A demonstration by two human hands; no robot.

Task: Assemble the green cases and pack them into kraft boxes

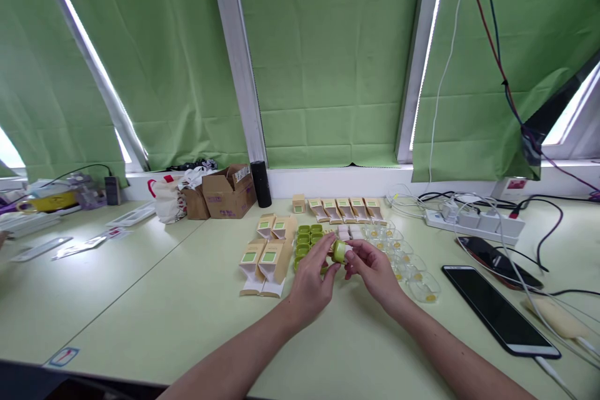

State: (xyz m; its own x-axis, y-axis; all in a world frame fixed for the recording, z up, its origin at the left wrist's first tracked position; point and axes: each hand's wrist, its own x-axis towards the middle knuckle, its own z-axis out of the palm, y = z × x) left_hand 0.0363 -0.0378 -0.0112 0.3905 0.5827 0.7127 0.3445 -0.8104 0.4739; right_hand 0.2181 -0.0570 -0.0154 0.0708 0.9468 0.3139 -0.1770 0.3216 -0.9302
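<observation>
Just above the tabletop (154,325), I have one small green-and-white piece (339,252) between both hands. My left grip (312,275) is drawn in, fingertips on its green part; my right grip (376,270) is pinched nearly together at the white end. Its long axis runs roughly sideways, green to my left, white to my right. To its right stand clear cups (424,289), a yellow spot showing in the nearest. To its left lie unfolded cartons (269,267), their insides too small to make out. Green cups (304,239) sit in rows between, just behind my left hand. Beyond are white pieces (344,232), then five more cartons (345,207). Farther left stands a cardboard box (228,199), contents hidden.
</observation>
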